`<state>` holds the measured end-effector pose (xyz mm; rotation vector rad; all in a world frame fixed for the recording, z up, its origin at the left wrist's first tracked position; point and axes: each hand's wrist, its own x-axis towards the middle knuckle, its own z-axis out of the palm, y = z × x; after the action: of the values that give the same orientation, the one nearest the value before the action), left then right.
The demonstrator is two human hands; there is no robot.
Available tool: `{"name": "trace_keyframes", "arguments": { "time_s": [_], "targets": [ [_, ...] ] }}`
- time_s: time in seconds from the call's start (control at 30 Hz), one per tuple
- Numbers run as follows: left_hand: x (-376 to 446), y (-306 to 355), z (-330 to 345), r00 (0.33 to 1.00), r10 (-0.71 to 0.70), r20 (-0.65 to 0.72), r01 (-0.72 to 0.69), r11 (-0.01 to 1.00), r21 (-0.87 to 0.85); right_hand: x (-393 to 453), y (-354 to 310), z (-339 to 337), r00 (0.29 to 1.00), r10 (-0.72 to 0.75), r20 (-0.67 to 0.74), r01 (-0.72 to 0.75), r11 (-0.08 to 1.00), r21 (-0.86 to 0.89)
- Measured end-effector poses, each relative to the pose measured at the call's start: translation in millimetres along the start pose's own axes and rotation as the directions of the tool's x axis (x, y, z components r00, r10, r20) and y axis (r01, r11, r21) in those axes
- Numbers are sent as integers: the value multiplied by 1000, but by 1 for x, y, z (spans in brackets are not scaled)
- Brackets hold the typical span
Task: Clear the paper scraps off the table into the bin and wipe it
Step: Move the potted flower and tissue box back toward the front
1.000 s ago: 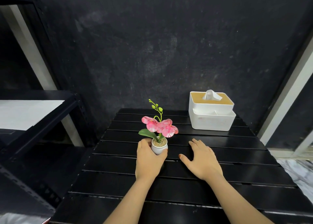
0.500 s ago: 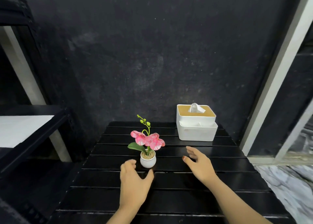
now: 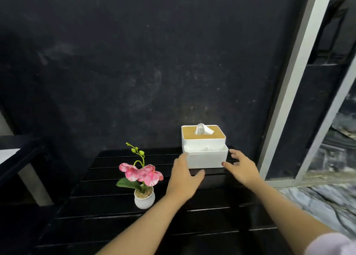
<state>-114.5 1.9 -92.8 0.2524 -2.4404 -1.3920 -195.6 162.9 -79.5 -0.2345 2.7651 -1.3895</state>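
Note:
A black slatted table [image 3: 107, 222] fills the lower middle of the view. At its back stands a white tissue box [image 3: 204, 158] with a tan lid and a tissue sticking out. My left hand [image 3: 183, 179] is open at the box's front left corner, fingers spread. My right hand [image 3: 242, 168] is open at the box's front right corner, its thumb close to the box wall. Neither hand holds anything. No paper scraps or bin are in view.
A small white pot with pink orchid flowers [image 3: 143, 179] stands left of my left arm. A dark wall rises behind the table. A dark shelf [image 3: 17, 158] is at the far left, a pale metal frame [image 3: 289, 85] at the right.
My left hand let go of the flower pot and both hands moved up to the two sides of the tissue box. The view shifted right.

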Motion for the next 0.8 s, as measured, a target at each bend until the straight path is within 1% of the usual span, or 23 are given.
{"name": "trace_keyframes", "arguments": {
  "time_s": [0.1, 0.23, 0.33, 0.47, 0.6, 0.8],
  "targets": [
    [36, -5, 9, 996, -57, -73, 56, 998, -6, 25, 10, 1, 1000, -13, -3, 13, 1000, -26],
    [70, -20, 18, 990, -112, -85, 115, 993, 35, 53, 23, 7, 1000, -12, 22, 12, 1000, -5],
    [86, -28, 23, 992, -95, -80, 98, 995, 27, 69, 27, 12, 998, -42, 54, 41, 999, 21],
    [95, -37, 27, 995, -35, -96, 33, 999, -25, 77, 25, 19, 990, -97, 103, 89, 993, 77],
    [96, -42, 27, 993, -14, -121, 10, 999, -32, 75, 23, 24, 988, -144, 53, 137, 984, 113],
    [91, -43, 26, 988, -59, -140, 47, 995, -91, 62, 23, 29, 988, -149, -47, 154, 981, 120]
  ]
}}
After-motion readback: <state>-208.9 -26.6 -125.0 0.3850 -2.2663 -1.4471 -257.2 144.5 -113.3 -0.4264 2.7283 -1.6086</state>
